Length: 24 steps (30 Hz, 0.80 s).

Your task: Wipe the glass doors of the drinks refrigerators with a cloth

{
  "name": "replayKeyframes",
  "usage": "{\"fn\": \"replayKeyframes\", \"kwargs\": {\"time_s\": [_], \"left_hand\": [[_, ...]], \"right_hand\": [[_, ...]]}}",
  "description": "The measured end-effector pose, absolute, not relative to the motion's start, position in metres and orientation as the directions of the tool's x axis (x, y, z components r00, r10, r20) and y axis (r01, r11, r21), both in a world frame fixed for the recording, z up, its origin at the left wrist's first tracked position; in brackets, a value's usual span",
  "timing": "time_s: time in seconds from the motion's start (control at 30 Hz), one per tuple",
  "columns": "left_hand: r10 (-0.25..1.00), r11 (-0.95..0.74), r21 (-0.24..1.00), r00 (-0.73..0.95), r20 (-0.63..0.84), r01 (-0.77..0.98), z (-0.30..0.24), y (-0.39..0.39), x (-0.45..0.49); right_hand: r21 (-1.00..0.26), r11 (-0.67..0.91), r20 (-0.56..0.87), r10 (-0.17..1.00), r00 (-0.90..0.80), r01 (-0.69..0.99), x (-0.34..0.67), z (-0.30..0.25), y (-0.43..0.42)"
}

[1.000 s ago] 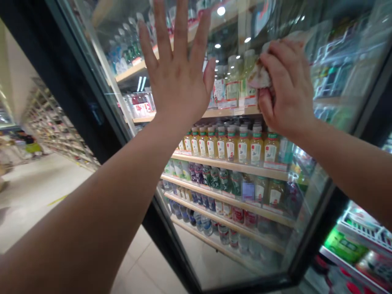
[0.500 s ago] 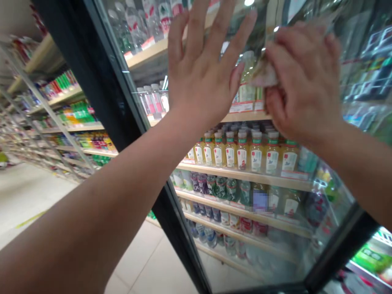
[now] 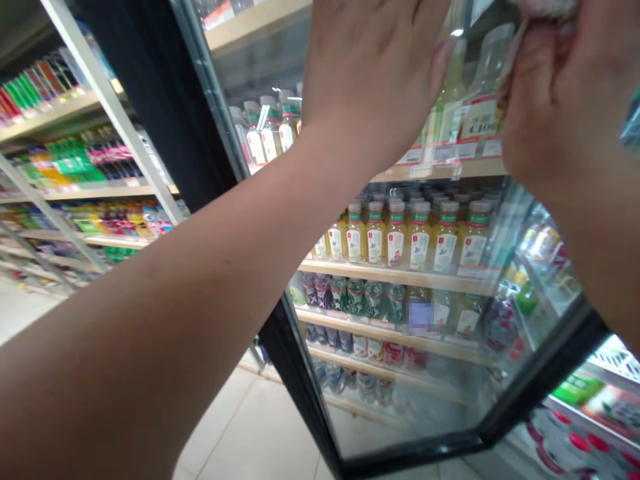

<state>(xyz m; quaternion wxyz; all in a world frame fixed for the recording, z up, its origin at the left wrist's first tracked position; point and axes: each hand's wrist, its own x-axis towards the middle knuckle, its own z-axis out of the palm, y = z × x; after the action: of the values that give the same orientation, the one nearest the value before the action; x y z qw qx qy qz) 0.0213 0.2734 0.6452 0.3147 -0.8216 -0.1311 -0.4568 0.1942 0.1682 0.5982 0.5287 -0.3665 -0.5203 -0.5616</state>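
Note:
My left hand (image 3: 373, 73) lies flat against the glass cooler door (image 3: 430, 413), palm on the pane, fingers running out of the top of the view. My right hand (image 3: 565, 100) is closed round a crumpled pale cloth (image 3: 543, 8) and presses it on the glass at the upper right. Only a small edge of the cloth shows above the fingers. Through the glass I see shelves of yellow juice bottles (image 3: 400, 233) and darker bottles (image 3: 350, 297) below them.
The door's black frame (image 3: 160, 113) slants from top left to bottom right. Left of it run open shelves of colourful drinks (image 3: 75, 160) along a pale tiled aisle floor (image 3: 250, 433). Cooler racks (image 3: 590, 407) show at the lower right.
Both hands have risen toward the top of the view, the right one shifting right with the cloth. My view has swung, so the aisle shelves at left now show closer.

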Motion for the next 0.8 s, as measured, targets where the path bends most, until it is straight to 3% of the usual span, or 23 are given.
{"fn": "replayKeyframes", "kwargs": {"time_s": [0.1,0.17,0.23,0.33,0.4,0.53,0.6,0.7,0.8], "left_hand": [[-0.058,-0.791,-0.379,0.558,0.828,0.480,0.646,0.275,0.023],[-0.086,-0.820,-0.366,0.536,0.840,0.441,0.647,0.277,0.024],[-0.082,-0.834,-0.347,0.526,0.847,0.428,0.648,0.278,0.024],[-0.086,-0.833,-0.354,0.532,0.842,0.425,0.647,0.279,0.024],[-0.097,-0.840,-0.357,0.535,0.839,0.409,0.646,0.278,0.023],[-0.081,-0.849,-0.329,0.513,0.855,0.414,0.645,0.276,0.022],[-0.073,-0.856,-0.310,0.497,0.865,0.414,0.645,0.276,0.023],[-0.063,-0.855,-0.304,0.498,0.865,0.421,0.645,0.277,0.023],[-0.093,-0.853,-0.332,0.509,0.856,0.402,0.645,0.279,0.022]], "right_hand": [[0.434,-0.129,0.900,0.112,-0.422,0.891,0.194,0.584,0.174],[0.443,-0.183,0.892,0.186,-0.411,0.878,0.195,0.581,0.172],[0.352,-0.243,0.933,0.162,-0.320,0.904,0.200,0.586,0.165],[0.237,-0.236,0.971,0.020,-0.239,0.943,0.208,0.596,0.158],[0.283,-0.218,0.956,-0.010,-0.292,0.934,0.208,0.593,0.161],[0.493,-0.209,0.870,0.127,-0.476,0.845,0.202,0.576,0.172],[0.462,-0.245,0.887,0.135,-0.442,0.852,0.206,0.577,0.171],[0.337,-0.305,0.936,0.006,-0.353,0.890,0.216,0.584,0.166],[0.415,-0.277,0.902,-0.002,-0.432,0.867,0.214,0.580,0.172]]}}
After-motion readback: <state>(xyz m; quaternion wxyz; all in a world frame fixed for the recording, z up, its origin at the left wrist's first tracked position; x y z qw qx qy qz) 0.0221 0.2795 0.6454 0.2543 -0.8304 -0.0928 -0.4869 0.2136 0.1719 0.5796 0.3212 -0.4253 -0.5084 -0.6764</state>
